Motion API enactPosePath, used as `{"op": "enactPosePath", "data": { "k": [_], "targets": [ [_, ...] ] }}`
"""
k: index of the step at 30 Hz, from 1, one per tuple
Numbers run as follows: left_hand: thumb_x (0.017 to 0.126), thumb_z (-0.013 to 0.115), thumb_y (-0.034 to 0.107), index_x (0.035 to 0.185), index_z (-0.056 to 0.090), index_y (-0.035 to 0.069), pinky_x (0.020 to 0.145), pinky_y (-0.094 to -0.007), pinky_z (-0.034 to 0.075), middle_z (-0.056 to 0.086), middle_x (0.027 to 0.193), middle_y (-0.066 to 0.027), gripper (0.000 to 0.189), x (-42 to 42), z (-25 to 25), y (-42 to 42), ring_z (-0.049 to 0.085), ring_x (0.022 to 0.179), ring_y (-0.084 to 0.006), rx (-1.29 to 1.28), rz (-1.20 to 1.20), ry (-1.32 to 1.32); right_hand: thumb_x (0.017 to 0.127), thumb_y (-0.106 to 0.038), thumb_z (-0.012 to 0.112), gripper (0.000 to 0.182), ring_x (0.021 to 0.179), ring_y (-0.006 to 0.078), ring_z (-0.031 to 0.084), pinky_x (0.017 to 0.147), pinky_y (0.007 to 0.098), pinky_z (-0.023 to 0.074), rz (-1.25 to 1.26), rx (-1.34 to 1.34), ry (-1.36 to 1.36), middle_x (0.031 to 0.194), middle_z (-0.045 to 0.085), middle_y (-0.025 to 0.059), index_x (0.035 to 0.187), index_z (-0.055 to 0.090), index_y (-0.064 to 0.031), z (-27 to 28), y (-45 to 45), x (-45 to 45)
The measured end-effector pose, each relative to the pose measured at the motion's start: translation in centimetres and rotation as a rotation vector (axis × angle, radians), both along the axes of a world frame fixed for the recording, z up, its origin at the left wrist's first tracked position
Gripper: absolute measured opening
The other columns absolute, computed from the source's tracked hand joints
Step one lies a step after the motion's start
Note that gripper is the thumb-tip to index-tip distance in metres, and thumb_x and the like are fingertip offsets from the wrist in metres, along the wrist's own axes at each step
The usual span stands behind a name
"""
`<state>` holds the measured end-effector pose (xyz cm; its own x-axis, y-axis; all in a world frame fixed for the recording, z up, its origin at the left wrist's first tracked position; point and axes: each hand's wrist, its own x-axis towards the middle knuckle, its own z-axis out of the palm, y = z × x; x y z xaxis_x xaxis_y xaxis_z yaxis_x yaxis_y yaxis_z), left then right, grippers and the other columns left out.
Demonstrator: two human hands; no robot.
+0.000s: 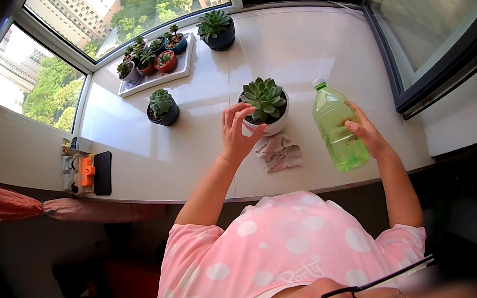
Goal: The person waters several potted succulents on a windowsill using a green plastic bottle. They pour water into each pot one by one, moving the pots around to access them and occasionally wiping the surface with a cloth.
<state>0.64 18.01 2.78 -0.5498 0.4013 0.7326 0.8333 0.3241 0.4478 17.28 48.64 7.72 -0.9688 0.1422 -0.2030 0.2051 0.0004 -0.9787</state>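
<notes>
A green succulent (pixel 264 98) grows in dark soil in a round white pot (pixel 273 128) near the middle of the white windowsill counter. My left hand (pixel 239 131) is at the pot's left side with fingers apart and curved, its fingertips close to the leaves; whether they touch is unclear. On the right, my right hand (pixel 367 130) grips a translucent green plastic bottle (pixel 334 124) with a white cap, which leans slightly and has a little liquid at its bottom. A folded, pale pink cloth (pixel 279 153) lies on the counter just below the pot.
Small potted succulents crowd a white tray (pixel 160 83) at the back left. Two dark-potted succulents (pixel 162 107) (pixel 216 30) stand apart on the counter. A black phone (pixel 103 173) and an orange object (pixel 86 171) lie at the left edge. An open window sash (pixel 431 26) reaches in at right.
</notes>
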Motion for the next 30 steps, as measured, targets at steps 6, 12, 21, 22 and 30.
{"op": "enactPosePath", "data": {
  "k": [6,12,21,22,30],
  "targets": [
    [0.096,0.055,0.029,0.116,0.055,0.003,0.079,-0.0281,0.050,0.065,0.101,-0.0064,0.032,5.4,-2.5,2.6,0.062,0.090,-0.0158,0.026,-0.544,-1.334,0.084,-0.048,0.064,0.081,0.107,0.0202,0.053,0.085,0.0351,0.0468,0.134,-0.034,-0.264,0.121,0.051,0.0133,0.142,0.030,-0.0033,1.0,-0.8,0.2],
    [0.092,0.054,0.052,0.145,0.023,0.016,0.105,-0.0476,0.038,0.045,0.137,-0.0100,0.071,7.4,-0.8,6.5,0.048,0.124,-0.0255,0.434,-0.969,-2.063,0.084,-0.049,0.066,0.073,0.098,0.0197,0.058,0.079,0.0349,0.0501,0.247,0.074,-0.460,0.118,0.054,0.0130,0.135,0.038,-0.0035,5.4,-3.1,-1.9],
    [0.090,0.057,0.050,0.137,0.040,0.015,0.101,-0.0435,0.041,0.054,0.130,-0.0046,0.061,8.1,1.2,8.3,0.052,0.120,-0.0204,0.652,-0.993,-2.069,0.085,-0.049,0.065,0.068,0.095,0.0176,0.060,0.077,0.0330,0.0508,0.271,0.171,-0.569,0.112,0.059,0.0110,0.129,0.046,-0.0003,8.2,-4.8,-4.3],
    [0.090,0.057,0.050,0.137,0.040,0.014,0.101,-0.0434,0.041,0.054,0.130,-0.0046,0.061,8.1,1.1,8.3,0.053,0.120,-0.0204,0.656,-0.992,-2.057,0.085,-0.049,0.065,0.067,0.095,0.0176,0.060,0.077,0.0329,0.0508,0.277,0.189,-0.573,0.111,0.060,0.0108,0.128,0.047,-0.0005,8.3,-4.8,-4.4],
    [0.090,0.058,0.048,0.134,0.044,0.012,0.099,-0.0434,0.043,0.056,0.127,-0.0048,0.058,8.1,1.4,8.2,0.055,0.116,-0.0208,0.675,-0.983,-2.035,0.089,-0.042,0.062,0.059,0.095,0.0160,0.058,0.074,0.0320,0.0503,0.305,0.270,-0.596,0.111,0.060,0.0083,0.131,0.047,-0.0031,9.0,-5.2,-4.7]
  ]
}}
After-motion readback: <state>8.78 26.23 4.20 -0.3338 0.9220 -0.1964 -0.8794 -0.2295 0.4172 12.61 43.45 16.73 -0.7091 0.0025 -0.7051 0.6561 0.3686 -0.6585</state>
